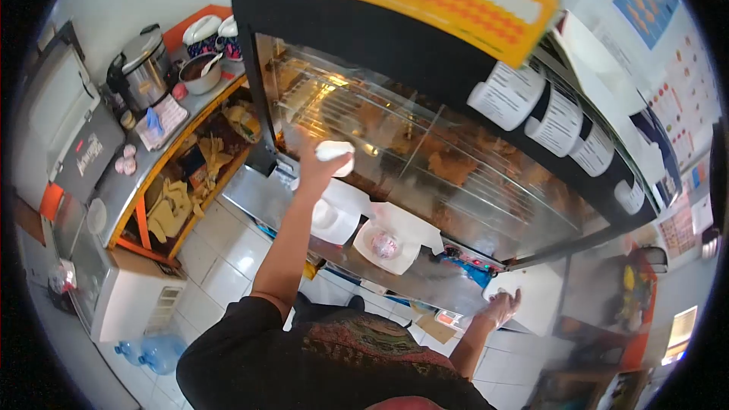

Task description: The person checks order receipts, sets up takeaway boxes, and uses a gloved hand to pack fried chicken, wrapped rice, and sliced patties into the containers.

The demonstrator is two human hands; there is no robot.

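Observation:
My left hand is raised in front of the glass of the display warmer, its fingers round a small white container. Below it on the metal ledge sits an open white box with a round white cup inside. Beside that, another open white box holds a round, pink-and-white wrapped item. Over at the right, my right hand is by the edge of a white board, fingers apart, with nothing visible in it.
On the left counter stand a steel pot, a bowl with a spoon and a folded cloth. Paper rolls hang on the warmer's top edge. Blue water jugs lie on the tiled floor.

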